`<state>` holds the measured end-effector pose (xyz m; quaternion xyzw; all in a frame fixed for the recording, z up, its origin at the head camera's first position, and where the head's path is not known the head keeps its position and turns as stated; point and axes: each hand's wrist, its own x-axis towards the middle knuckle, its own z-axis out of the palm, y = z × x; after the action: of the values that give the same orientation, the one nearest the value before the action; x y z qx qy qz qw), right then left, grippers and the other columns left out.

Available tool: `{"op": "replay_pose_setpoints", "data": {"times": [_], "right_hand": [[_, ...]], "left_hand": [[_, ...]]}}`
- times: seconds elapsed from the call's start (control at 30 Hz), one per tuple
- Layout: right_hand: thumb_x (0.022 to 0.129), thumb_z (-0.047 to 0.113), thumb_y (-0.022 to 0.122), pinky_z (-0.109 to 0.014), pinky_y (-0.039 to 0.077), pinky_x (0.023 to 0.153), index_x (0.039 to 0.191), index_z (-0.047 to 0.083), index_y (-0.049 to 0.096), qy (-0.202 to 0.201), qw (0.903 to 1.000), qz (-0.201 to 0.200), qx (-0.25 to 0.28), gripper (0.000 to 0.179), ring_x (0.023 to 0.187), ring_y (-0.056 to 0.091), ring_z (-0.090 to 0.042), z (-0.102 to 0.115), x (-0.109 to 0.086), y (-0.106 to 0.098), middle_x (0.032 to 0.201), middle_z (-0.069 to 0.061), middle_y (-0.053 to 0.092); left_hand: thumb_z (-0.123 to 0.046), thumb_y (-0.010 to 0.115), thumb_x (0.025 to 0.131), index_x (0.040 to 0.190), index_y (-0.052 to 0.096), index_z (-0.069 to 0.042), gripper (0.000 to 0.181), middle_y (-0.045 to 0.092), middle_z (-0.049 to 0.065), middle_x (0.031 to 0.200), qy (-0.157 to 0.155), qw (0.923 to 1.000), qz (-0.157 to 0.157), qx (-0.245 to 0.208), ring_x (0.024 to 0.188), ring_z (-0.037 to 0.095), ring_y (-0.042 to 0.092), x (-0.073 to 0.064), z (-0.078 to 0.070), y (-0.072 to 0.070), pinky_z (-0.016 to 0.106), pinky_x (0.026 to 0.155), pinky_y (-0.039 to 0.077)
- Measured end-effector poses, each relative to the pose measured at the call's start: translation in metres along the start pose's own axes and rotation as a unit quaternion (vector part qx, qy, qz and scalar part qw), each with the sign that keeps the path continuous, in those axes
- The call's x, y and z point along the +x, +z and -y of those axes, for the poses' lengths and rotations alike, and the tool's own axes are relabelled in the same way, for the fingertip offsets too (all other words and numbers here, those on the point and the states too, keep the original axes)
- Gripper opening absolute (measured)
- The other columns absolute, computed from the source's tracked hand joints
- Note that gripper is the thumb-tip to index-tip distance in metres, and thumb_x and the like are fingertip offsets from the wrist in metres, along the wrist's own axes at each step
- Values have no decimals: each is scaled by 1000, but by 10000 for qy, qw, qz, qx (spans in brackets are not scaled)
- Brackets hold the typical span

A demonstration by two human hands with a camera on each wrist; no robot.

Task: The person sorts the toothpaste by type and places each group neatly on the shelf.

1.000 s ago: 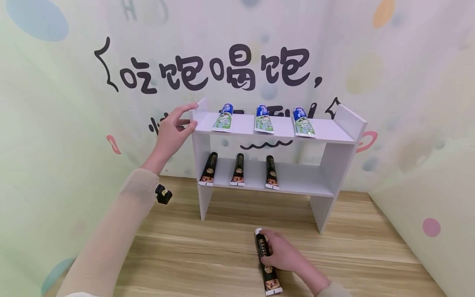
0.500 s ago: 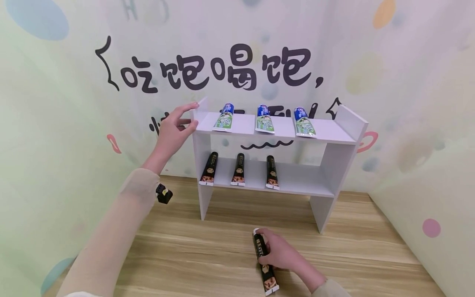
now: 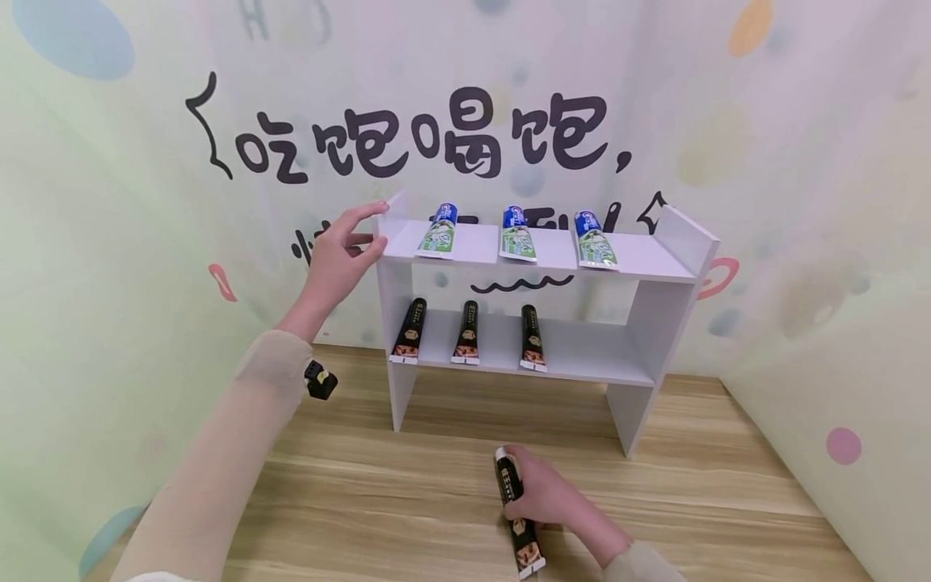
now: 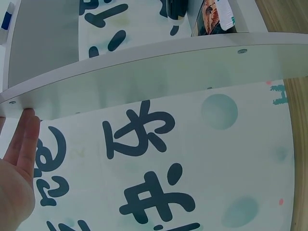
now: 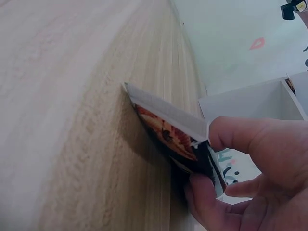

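My right hand grips a black toothpaste tube with a white cap, low over the wooden tabletop in front of the shelf. In the right wrist view, the thumb and fingers of the right hand pinch the tube, its flat crimped end tilted up toward the camera. My left hand holds the upper left side panel of the white two-tier shelf. Straight fingers touch the panel's outer face in the left wrist view. Whether the tube touches the tabletop is hard to tell.
Three blue-and-green toothpaste tubes lie spaced along the top tier. On the lower tier, three black tubes lie toward the left. The wooden tabletop runs under the shelf; a printed curtain-like wall stands behind.
The right hand and its black toothpaste tube have shifted slightly left, the crimped end moving a little up. The left hand stays on the shelf panel.
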<state>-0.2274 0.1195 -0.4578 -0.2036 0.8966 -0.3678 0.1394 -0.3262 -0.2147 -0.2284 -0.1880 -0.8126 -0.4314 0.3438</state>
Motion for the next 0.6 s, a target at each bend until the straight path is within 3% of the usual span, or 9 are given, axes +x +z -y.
{"op": "replay_pose_setpoints", "data": {"times": [0.17,0.6], "right_hand": [[69,2,76,-32,53,40,150,-7,25,77,9997,-52,218,96,52,60,-16,-3,1,1,90,-19,63],[76,5,75,-35,57,44,145,-7,33,158,9933,170,1134,82,59,64,-19,-17,0,-9,91,-15,62]], "left_hand": [[-19,62,95,137,57,-29,44,55,-7,146,-22,10000,15,26,109,27,71,0,1,0,39,89,60],[-18,63,95,137,58,-28,44,55,-7,146,20,10000,13,15,107,27,71,0,0,-1,42,89,60]]}}
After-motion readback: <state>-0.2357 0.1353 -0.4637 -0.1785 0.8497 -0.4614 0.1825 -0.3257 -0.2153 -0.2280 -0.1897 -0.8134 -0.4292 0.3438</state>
